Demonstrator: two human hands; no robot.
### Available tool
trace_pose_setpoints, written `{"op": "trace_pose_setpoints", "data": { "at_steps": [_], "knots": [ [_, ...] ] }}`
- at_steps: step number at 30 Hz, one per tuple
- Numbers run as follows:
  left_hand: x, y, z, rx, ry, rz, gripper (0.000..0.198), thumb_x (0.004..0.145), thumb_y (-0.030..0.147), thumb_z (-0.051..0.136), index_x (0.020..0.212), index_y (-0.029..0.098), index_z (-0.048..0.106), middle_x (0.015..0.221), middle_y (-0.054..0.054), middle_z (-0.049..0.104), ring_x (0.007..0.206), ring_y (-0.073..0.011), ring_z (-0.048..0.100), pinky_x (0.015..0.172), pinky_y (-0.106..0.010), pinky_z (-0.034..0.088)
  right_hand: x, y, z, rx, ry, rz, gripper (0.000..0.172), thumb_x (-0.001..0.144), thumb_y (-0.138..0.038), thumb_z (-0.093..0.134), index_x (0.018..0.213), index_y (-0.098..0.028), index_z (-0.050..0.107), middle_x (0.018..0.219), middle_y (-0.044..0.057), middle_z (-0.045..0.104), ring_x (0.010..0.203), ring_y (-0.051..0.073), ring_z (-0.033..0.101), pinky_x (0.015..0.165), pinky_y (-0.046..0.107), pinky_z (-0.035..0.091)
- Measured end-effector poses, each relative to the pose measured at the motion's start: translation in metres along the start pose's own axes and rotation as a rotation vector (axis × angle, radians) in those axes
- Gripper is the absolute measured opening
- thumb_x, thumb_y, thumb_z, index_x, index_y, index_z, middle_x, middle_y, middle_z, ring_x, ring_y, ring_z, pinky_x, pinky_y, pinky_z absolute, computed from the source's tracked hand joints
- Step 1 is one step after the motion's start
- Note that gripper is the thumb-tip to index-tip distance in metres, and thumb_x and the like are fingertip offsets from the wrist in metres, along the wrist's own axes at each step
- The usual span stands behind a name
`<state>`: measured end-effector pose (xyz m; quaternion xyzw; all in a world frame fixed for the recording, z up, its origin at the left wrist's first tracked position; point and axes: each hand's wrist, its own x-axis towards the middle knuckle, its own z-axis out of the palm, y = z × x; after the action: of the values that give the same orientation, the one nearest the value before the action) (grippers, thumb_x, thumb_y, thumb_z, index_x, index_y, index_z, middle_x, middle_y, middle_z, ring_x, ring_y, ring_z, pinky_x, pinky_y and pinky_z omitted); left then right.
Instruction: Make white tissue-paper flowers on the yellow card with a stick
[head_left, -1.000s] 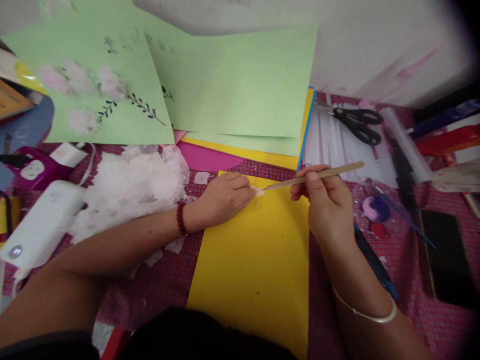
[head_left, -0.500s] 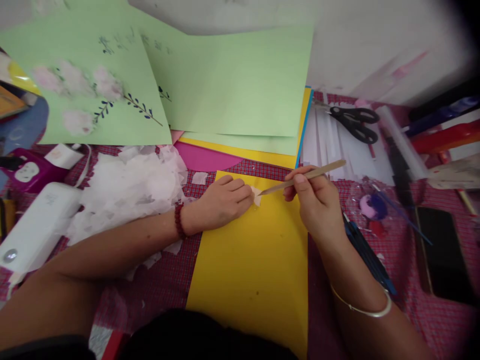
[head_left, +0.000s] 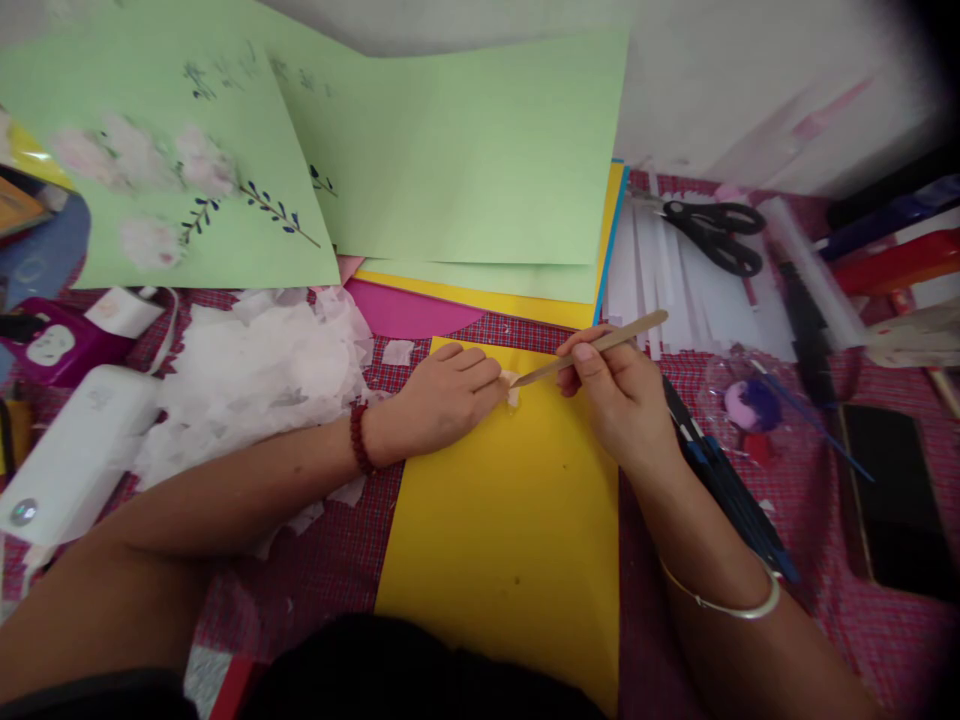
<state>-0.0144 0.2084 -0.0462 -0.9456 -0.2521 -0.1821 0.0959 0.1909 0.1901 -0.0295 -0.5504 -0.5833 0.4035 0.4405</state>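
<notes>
My left hand (head_left: 442, 398), fingers curled, rests on the top of a yellow sheet (head_left: 510, 530) and pinches a small pale paper scrap (head_left: 513, 386) against it. My right hand (head_left: 611, 395) grips a thin wooden stick (head_left: 592, 347) like a pen. The stick's tip touches the scrap right beside my left fingertips. A red bead bracelet is on my left wrist and a silver bangle on my right.
A heap of white tissue scraps (head_left: 255, 370) lies left of my left hand. Green sheets (head_left: 465, 150), one with paper flowers (head_left: 135, 170), lie behind. Black scissors (head_left: 712, 232) on white strips, a white device (head_left: 75, 450), a black phone (head_left: 892, 500) and pens (head_left: 720, 480) surround the red checked cloth.
My right hand and the stick have shifted left, closer to my left hand. The left hand stays on the scrap.
</notes>
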Motion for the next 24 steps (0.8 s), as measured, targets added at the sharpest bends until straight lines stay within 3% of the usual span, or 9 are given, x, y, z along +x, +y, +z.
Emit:
{"op": "trace_pose_setpoints", "data": {
  "at_steps": [6, 11, 24],
  "knots": [
    [0.004, -0.001, 0.005, -0.240, -0.089, -0.203, 0.031, 0.095, 0.030, 0.045, 0.076, 0.016, 0.064, 0.076, -0.004, 0.062, 0.076, -0.0159, 0.054, 0.071, -0.030, 0.039, 0.006, 0.004, -0.002, 0.001, -0.018, 0.022, 0.015, 0.091, -0.026, 0.048, 0.081, -0.022, 0.059, 0.065, -0.002, 0.054, 0.056, 0.011, 0.053, 0.054, 0.027, 0.043],
    [0.008, -0.004, 0.008, -0.369, -0.168, -0.378, 0.025, 0.089, 0.028, 0.050, 0.071, 0.015, 0.061, 0.075, -0.004, 0.059, 0.074, -0.0154, 0.054, 0.066, -0.028, 0.039, 0.012, 0.014, -0.002, 0.052, -0.011, 0.099, 0.016, 0.091, -0.024, 0.048, 0.079, -0.022, 0.059, 0.058, -0.003, 0.054, 0.051, 0.011, 0.051, 0.049, 0.026, 0.040],
    [0.010, -0.005, 0.006, -0.445, -0.161, -0.407, 0.020, 0.085, 0.025, 0.050, 0.072, 0.015, 0.061, 0.073, -0.004, 0.059, 0.072, -0.0147, 0.052, 0.060, -0.027, 0.036, 0.021, 0.012, 0.005, -0.006, 0.005, 0.248, 0.019, 0.090, -0.020, 0.049, 0.073, -0.020, 0.059, 0.054, -0.003, 0.055, 0.043, 0.010, 0.048, 0.042, 0.024, 0.035]
  ]
}}
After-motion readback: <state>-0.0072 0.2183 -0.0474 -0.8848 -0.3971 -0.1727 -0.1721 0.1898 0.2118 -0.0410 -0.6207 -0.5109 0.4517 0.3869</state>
